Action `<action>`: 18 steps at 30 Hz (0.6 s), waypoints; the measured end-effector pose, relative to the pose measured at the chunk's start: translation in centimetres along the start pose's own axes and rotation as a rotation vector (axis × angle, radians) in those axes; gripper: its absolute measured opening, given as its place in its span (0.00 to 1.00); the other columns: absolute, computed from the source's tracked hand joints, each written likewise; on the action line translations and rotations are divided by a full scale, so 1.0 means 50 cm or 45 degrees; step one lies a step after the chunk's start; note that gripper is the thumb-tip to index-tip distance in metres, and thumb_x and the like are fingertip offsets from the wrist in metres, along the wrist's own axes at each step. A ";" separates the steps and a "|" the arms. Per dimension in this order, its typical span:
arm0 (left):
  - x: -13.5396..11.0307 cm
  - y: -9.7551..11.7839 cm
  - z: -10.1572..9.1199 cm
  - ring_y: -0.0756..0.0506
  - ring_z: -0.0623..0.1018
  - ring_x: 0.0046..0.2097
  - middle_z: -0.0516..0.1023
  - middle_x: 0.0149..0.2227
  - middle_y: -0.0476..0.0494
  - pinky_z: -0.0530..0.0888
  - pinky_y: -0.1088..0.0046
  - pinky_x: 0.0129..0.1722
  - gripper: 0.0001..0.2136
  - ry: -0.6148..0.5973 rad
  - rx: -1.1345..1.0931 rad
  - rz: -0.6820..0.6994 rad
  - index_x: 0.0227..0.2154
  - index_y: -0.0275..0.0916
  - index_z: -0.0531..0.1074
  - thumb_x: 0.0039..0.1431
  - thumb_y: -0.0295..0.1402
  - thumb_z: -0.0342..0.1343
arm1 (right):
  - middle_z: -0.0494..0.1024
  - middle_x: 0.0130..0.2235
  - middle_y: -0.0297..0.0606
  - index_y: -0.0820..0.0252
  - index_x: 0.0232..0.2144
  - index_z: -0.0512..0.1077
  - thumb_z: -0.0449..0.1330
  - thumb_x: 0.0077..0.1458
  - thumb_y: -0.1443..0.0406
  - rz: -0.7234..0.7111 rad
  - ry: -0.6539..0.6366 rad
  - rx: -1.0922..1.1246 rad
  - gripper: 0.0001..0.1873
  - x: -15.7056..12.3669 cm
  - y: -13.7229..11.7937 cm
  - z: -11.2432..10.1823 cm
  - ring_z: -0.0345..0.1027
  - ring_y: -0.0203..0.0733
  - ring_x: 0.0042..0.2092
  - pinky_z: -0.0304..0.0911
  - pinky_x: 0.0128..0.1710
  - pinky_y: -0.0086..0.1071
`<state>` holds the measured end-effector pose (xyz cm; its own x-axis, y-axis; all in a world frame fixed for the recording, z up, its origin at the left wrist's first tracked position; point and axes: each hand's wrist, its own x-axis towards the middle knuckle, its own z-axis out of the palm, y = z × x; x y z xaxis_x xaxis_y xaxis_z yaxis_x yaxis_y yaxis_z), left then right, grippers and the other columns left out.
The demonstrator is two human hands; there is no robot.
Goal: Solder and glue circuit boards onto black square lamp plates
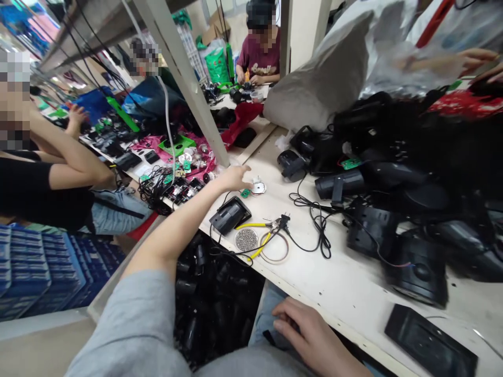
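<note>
My left hand [234,178] reaches far out over the white worktable [338,293]. Its fingers are stretched out and its fingertips are at a small green circuit board [245,193], wired to a round silver part [259,187]. Nothing shows in its grasp. Just short of it lie a black plastic cover [230,214], yellow-handled pliers [255,226], a round tin of small screws [246,239] and a clear tape ring [275,247]. My right hand [310,330] rests flat on my thigh below the table edge, fingers loosely spread and holding nothing.
A heap of black housings [393,173] and cables [319,226] fills the table's right side, with a grey bag [326,78] behind. A black panel [430,345] lies near the front edge. A slanted white post [184,73] stands ahead. Co-workers sit left and at the back. Blue crates [35,272] stand lower left.
</note>
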<state>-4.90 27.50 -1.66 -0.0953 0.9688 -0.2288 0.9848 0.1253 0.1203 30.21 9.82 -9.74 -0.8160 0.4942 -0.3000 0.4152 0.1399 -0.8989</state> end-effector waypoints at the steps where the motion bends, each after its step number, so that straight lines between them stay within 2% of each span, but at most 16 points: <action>1: 0.019 0.025 0.017 0.34 0.75 0.56 0.74 0.57 0.32 0.70 0.63 0.55 0.42 -0.119 0.008 -0.006 0.66 0.40 0.59 0.51 0.48 0.66 | 0.78 0.35 0.37 0.55 0.36 0.75 0.53 0.62 0.60 -0.001 0.027 -0.005 0.11 -0.008 0.001 -0.005 0.72 0.41 0.37 0.66 0.40 0.32; 3: 0.051 0.055 0.045 0.29 0.72 0.60 0.68 0.62 0.29 0.69 0.59 0.57 0.53 -0.265 0.034 -0.045 0.70 0.43 0.51 0.42 0.48 0.71 | 0.78 0.34 0.37 0.55 0.36 0.75 0.54 0.63 0.59 -0.003 0.069 -0.008 0.12 -0.024 0.007 -0.014 0.73 0.41 0.37 0.66 0.40 0.32; 5: 0.073 0.065 0.060 0.28 0.73 0.59 0.69 0.61 0.30 0.70 0.58 0.56 0.56 -0.299 0.015 -0.057 0.68 0.45 0.55 0.34 0.46 0.75 | 0.78 0.34 0.37 0.56 0.36 0.75 0.53 0.63 0.59 -0.011 0.089 -0.006 0.12 -0.038 0.013 -0.020 0.73 0.41 0.36 0.66 0.39 0.32; 7: 0.082 0.063 0.064 0.32 0.76 0.54 0.76 0.54 0.36 0.72 0.61 0.53 0.51 -0.268 -0.046 -0.036 0.63 0.45 0.63 0.30 0.44 0.75 | 0.78 0.34 0.37 0.56 0.36 0.75 0.53 0.62 0.59 -0.025 0.097 -0.007 0.11 -0.048 0.017 -0.024 0.73 0.41 0.37 0.67 0.40 0.32; 10: 0.076 0.045 0.054 0.39 0.79 0.45 0.80 0.41 0.45 0.73 0.68 0.46 0.37 -0.150 -0.136 -0.044 0.51 0.43 0.72 0.33 0.39 0.74 | 0.78 0.34 0.37 0.56 0.36 0.75 0.53 0.63 0.59 -0.045 0.100 -0.027 0.11 -0.060 0.022 -0.026 0.73 0.41 0.37 0.67 0.40 0.33; 12: 0.057 0.022 0.039 0.42 0.78 0.41 0.79 0.37 0.47 0.73 0.69 0.42 0.30 0.006 -0.207 -0.092 0.48 0.41 0.72 0.39 0.39 0.71 | 0.77 0.34 0.37 0.56 0.37 0.75 0.53 0.63 0.59 -0.066 0.092 -0.045 0.12 -0.067 0.025 -0.027 0.73 0.41 0.37 0.67 0.40 0.33; 15: 0.007 -0.030 0.006 0.46 0.76 0.37 0.76 0.35 0.47 0.71 0.69 0.36 0.26 0.298 -0.314 -0.196 0.50 0.40 0.67 0.51 0.46 0.62 | 0.77 0.34 0.38 0.56 0.38 0.76 0.53 0.63 0.59 -0.092 0.071 -0.060 0.13 -0.080 0.031 -0.028 0.73 0.42 0.37 0.68 0.41 0.34; 17: -0.043 -0.068 -0.022 0.48 0.73 0.33 0.73 0.31 0.49 0.69 0.69 0.32 0.26 0.573 -0.422 -0.266 0.52 0.40 0.63 0.56 0.52 0.55 | 0.77 0.34 0.38 0.56 0.38 0.76 0.53 0.63 0.59 -0.102 0.067 -0.068 0.13 -0.089 0.035 -0.030 0.73 0.42 0.37 0.68 0.41 0.34; 18: -0.073 -0.085 -0.037 0.50 0.71 0.30 0.71 0.28 0.51 0.66 0.69 0.30 0.27 0.841 -0.573 -0.293 0.50 0.41 0.64 0.55 0.56 0.55 | 0.77 0.34 0.38 0.56 0.38 0.76 0.53 0.63 0.59 -0.109 0.071 -0.071 0.13 -0.094 0.037 -0.031 0.73 0.42 0.37 0.68 0.41 0.34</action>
<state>-9.03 23.82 0.47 -0.4913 0.8167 0.3025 0.7913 0.2734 0.5470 35.44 9.07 -9.50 -0.8266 0.5249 -0.2030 0.3678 0.2308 -0.9008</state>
